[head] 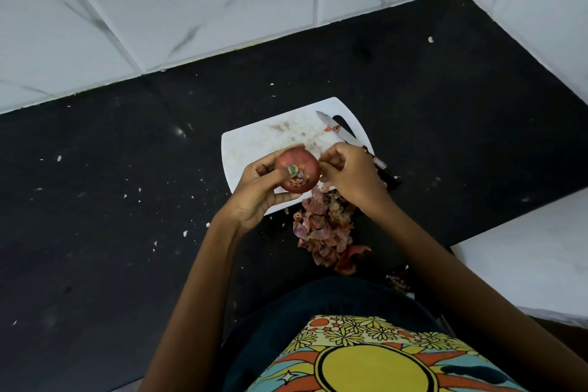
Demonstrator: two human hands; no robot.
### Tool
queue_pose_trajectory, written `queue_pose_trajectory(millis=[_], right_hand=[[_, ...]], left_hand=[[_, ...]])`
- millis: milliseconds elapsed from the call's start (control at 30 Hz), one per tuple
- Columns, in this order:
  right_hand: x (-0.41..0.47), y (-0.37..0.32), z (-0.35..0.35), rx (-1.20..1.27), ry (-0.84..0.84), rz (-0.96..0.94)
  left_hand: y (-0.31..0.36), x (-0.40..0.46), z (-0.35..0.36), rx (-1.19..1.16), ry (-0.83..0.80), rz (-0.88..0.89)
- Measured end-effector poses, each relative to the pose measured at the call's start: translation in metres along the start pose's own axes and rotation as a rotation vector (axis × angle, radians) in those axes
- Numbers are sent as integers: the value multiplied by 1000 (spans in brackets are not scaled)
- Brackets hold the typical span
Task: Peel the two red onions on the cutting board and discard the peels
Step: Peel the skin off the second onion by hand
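Observation:
My left hand (259,191) grips a red onion (302,165) above the near edge of the white cutting board (251,146), thumb across its cut end. My right hand (346,175) is beside the onion on its right, fingers curled and pinching at its skin at the onion's edge. A heap of reddish-purple onion peels (324,229) lies on the black counter just below the board and under my right wrist. I see only one onion.
A knife (340,130) lies on the board's right side, blade pointing away, its dark handle partly behind my right hand. Small white scraps are scattered over the black counter (127,200). White marble-tiled walls stand behind and to the right.

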State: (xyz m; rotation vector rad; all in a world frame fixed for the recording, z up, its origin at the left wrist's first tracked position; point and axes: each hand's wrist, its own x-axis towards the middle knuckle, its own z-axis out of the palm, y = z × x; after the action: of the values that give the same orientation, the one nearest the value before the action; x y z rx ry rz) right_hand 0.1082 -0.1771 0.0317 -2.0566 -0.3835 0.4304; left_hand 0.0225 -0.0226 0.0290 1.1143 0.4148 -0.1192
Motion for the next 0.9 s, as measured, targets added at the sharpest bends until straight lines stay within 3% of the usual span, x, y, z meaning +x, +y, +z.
queue_pose_trajectory(millis=[167,233,367,433,500,900], right_hand=[[-7,15,-2,-318,-189,-15],[-8,17,-2,-349,-188,-39],[-5,1,-10,-66,-73,-29],[-4,-12,-17,193,-159,53],[-3,-19,-22,301,-253,85],[-4,-26,-17,85,-190,-60]], left_hand=[[-4,2,0,-23,20,-8],[-5,3,0,-31,30,4],[-7,4,-2,-30,63,14],[-7,4,-3,-25,75,25],[-5,5,-3,-29,76,37],[-6,4,-2,28,80,46]])
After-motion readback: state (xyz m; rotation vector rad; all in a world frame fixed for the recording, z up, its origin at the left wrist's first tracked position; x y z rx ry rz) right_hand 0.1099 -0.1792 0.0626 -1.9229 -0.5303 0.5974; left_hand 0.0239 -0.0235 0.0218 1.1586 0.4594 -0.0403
